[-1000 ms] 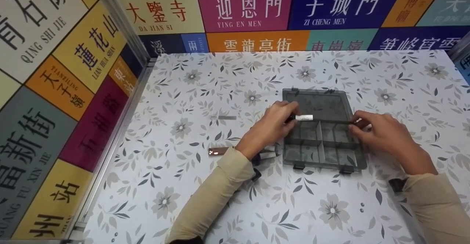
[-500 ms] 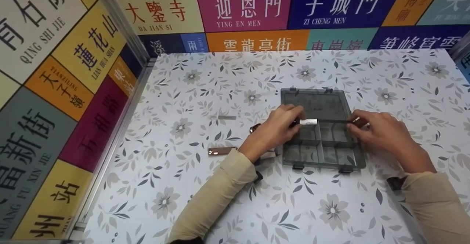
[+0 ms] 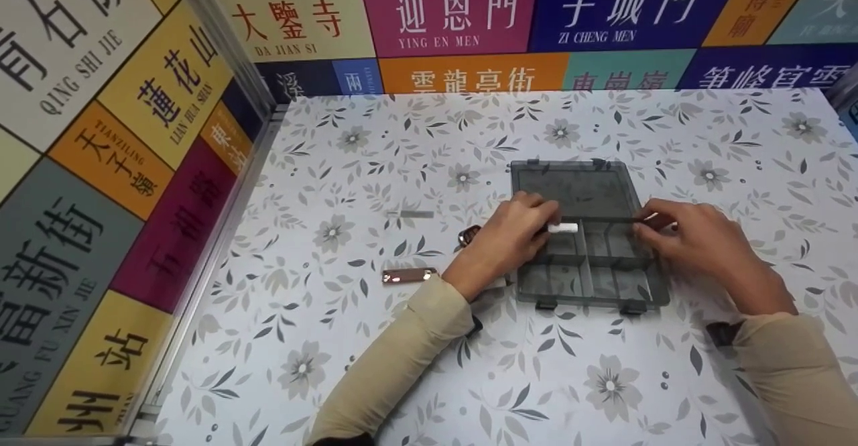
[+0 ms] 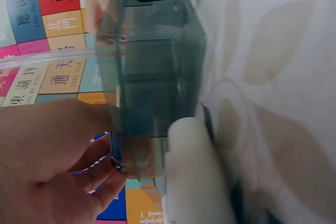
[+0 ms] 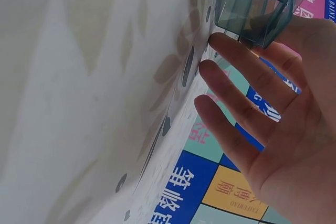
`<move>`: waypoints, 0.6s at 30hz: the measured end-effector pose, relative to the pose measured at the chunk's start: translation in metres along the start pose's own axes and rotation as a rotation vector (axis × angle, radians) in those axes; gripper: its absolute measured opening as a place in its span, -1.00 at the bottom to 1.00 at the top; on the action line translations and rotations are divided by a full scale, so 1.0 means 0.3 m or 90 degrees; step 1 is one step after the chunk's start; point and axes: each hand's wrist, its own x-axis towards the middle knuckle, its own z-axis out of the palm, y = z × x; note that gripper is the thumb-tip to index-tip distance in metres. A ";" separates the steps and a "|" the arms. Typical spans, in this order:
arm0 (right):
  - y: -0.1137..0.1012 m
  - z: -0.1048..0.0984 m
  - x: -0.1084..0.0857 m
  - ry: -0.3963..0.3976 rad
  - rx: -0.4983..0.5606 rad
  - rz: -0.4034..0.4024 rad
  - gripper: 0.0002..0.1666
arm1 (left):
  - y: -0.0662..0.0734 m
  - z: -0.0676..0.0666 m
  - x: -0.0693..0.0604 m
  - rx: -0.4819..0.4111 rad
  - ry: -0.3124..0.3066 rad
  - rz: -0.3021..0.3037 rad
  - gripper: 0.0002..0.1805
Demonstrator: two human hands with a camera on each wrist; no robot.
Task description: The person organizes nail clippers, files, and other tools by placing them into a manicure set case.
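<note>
A smoky see-through compartment box [image 3: 573, 191] lies with its lid laid back on the flower-patterned tabletop. My left hand [image 3: 513, 235] pinches a small black stick with a white end [image 3: 564, 228] over the box's left rear compartment. In the left wrist view, my left hand [image 4: 58, 156] is beside the box wall [image 4: 152, 61], with a dark shiny piece at its fingertips. My right hand [image 3: 704, 245] pinches the box's right edge near the hinge. In the right wrist view, the other fingers of my right hand [image 5: 278, 108] spread out below the box corner [image 5: 257, 3].
Left of the box lie a brown bar with shiny ends [image 3: 409, 275], a dark key fob [image 3: 469, 235] and a thin grey strip [image 3: 414, 214]. A white cylinder [image 4: 197, 177] stands out near the box in the left wrist view. Walls with lettered panels border the table.
My left hand has moved right and slightly nearer, carrying the black-and-white stick lower over the left rear compartment. The key fob has come into sight behind it. My right hand stays on the box edge.
</note>
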 end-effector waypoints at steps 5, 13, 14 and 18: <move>0.000 -0.001 -0.001 -0.003 0.017 0.004 -0.72 | 0.000 0.014 -0.004 0.066 0.006 -0.018 -0.80; -0.001 -0.003 -0.002 0.014 0.013 -0.012 -0.73 | -0.012 0.005 -0.006 0.069 0.010 -0.044 -0.85; -0.003 -0.004 -0.002 0.012 0.014 -0.009 -0.73 | -0.014 0.001 -0.008 0.058 0.010 -0.044 -0.85; -0.008 -0.009 -0.001 -0.002 0.019 -0.007 -0.72 | -0.025 -0.021 -0.015 0.021 0.014 -0.046 -0.88</move>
